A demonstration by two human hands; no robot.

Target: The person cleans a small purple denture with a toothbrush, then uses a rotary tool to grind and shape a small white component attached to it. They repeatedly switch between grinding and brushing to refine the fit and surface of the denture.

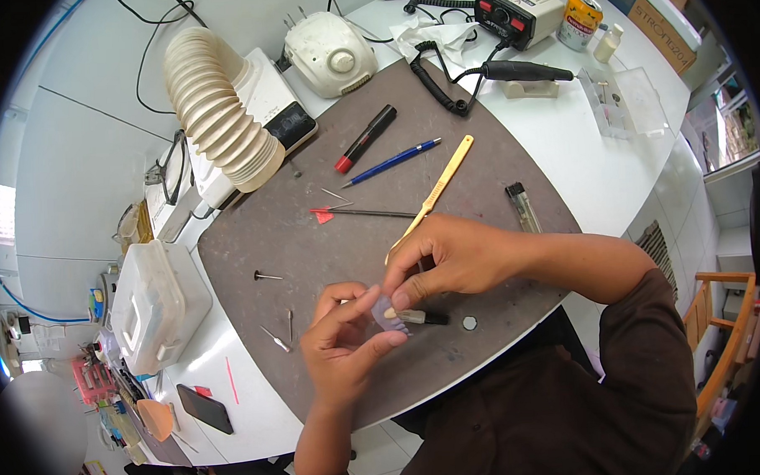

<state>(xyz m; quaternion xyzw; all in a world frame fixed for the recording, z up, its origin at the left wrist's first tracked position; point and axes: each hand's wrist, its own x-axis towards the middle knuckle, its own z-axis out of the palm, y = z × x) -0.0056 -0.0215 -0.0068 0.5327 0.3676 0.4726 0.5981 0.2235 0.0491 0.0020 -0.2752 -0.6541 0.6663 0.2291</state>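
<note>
Low in the middle of the brown mat, my left hand (337, 335) grips a small pale-purple dental model (380, 306) between thumb and fingers. My right hand (456, 256) meets it from the right, thumb and forefinger pinched on a small cream, tooth-coloured piece (389, 313) against the model. Its exact shape is partly hidden by the fingertips. Just beneath the right hand lies a short clear tube with a black end (429, 318). The yellow-handled brush (445, 178) runs out from behind the right knuckles, beside a thin dark rod with a red tag (371, 212).
A blue pencil (394, 161), a black-and-red marker (366, 139) and small burs (268, 276) lie on the mat. A ribbed suction hose (225, 117) overhangs the far left. Behind stand a white rotary control unit (330, 55) and a black handpiece (525, 71) on its rest.
</note>
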